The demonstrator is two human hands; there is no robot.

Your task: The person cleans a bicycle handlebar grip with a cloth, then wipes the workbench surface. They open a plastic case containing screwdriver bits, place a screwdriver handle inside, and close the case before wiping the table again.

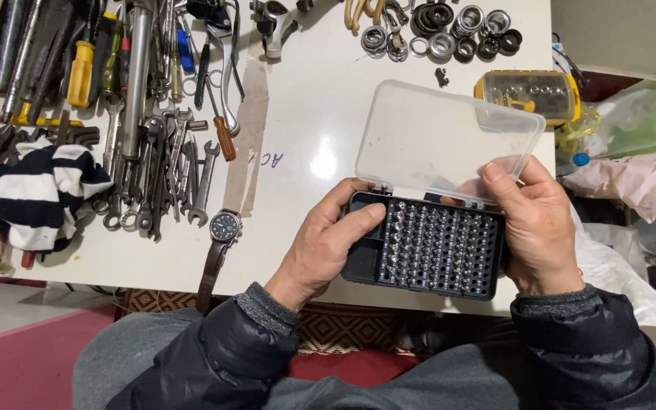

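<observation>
A black screwdriver-bit case (pixel 425 244) full of small metal bits is held over the near edge of a white table (pixel 298 129). Its clear plastic lid (pixel 449 140) stands open, tilted away from me. My left hand (pixel 326 247) grips the case's left end, thumb lying along its top left corner. My right hand (pixel 534 228) holds the right end, thumb pressed against the lid's lower right edge.
A wristwatch (pixel 222 231) lies just left of my left hand. Several wrenches (pixel 165 171), screwdrivers (pixel 81 72) and a striped cloth (pixel 39 193) crowd the table's left. Metal rings and bearings (pixel 449 34) and a yellow box (pixel 529 93) sit at the back right. Plastic bags (pixel 632 178) lie beyond the right edge.
</observation>
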